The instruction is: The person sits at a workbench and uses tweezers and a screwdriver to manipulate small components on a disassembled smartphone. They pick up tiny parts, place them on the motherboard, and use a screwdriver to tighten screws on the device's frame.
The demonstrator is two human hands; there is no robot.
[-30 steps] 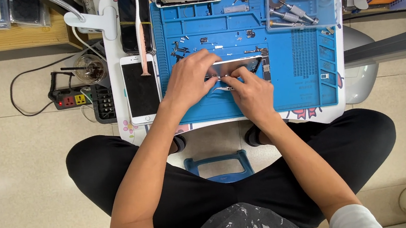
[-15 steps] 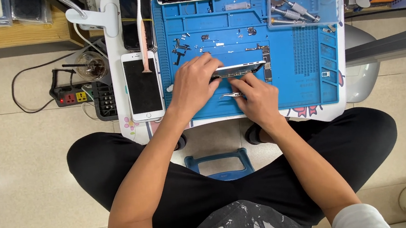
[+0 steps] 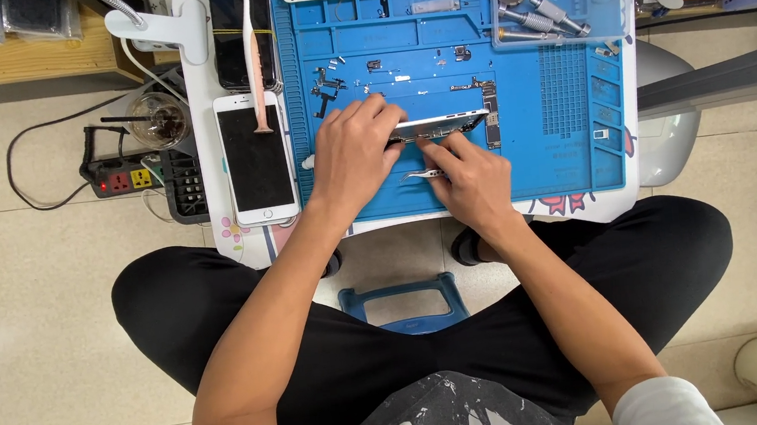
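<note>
Blue work mat (image 3: pixel 540 144), left hand (image 3: pixel 355 154) fingers gripping tilted phone frame (image 3: pixel 440 124), right hand (image 3: pixel 474 184) fingers pinching tweezers (image 3: pixel 421 175) near front edge

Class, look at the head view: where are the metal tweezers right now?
The tweezers lie on the blue mat, near its front edge, between the left hand and right hand.

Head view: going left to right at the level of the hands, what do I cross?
Power strip → white phone lying face up → left hand on the tilted phone housing → right hand with tweezers → grid section of the blue mat.
</note>
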